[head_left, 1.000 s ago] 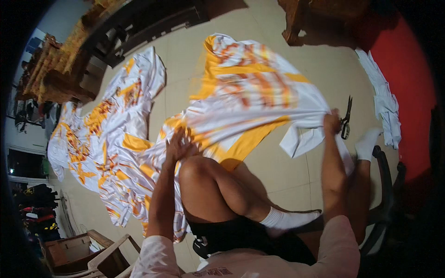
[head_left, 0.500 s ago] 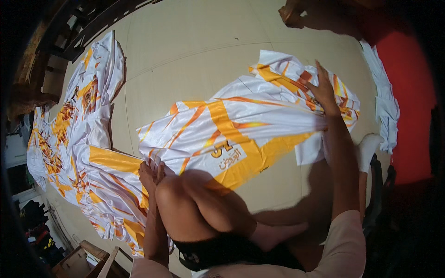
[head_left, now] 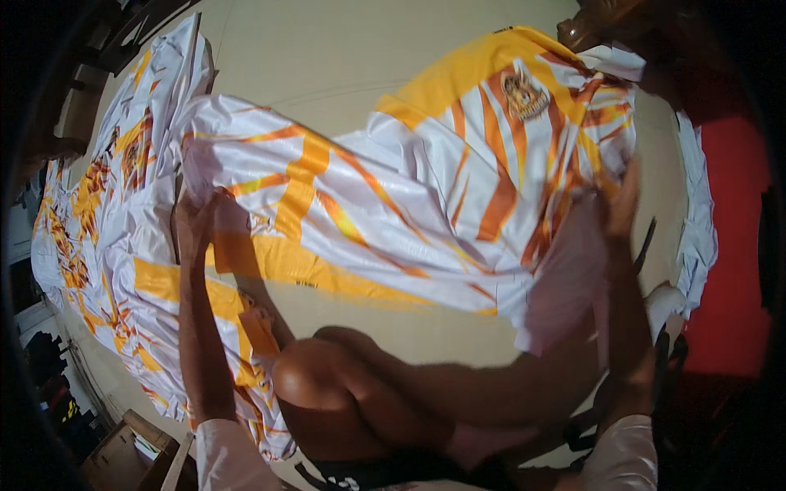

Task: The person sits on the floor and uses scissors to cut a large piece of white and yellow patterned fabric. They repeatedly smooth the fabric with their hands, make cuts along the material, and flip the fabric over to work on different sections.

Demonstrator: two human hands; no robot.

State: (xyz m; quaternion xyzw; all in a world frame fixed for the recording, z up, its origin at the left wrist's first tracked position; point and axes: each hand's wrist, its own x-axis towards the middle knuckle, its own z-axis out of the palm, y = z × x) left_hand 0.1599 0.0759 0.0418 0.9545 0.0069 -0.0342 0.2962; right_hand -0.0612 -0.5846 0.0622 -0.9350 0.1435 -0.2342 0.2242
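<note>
A white sports jersey (head_left: 393, 200) with yellow panels and orange flame-like stripes is stretched between my hands above the floor. My left hand (head_left: 196, 211) is closed on its left end, where the cloth bunches up. At the other end my right hand (head_left: 620, 204), smeared by motion, grips the cloth near the sleeve; its fingers are partly hidden. An animal-head crest (head_left: 524, 96) shows on the raised far part of the jersey. Below my right hand, loose cloth hangs in shadow.
More white and orange jerseys (head_left: 106, 221) lie heaped on the left. A white cloth (head_left: 694, 221) lies along a red surface (head_left: 729, 245) at the right. Dark wooden furniture (head_left: 589, 24) stands at the far right, and a wooden box (head_left: 123, 458) at the near left. My bent leg is in front.
The jersey has been lifted and turned, so its crest and yellow panel now show. My left hand has moved away from me and left; my right hand has gone from lying spread to gripping cloth.
</note>
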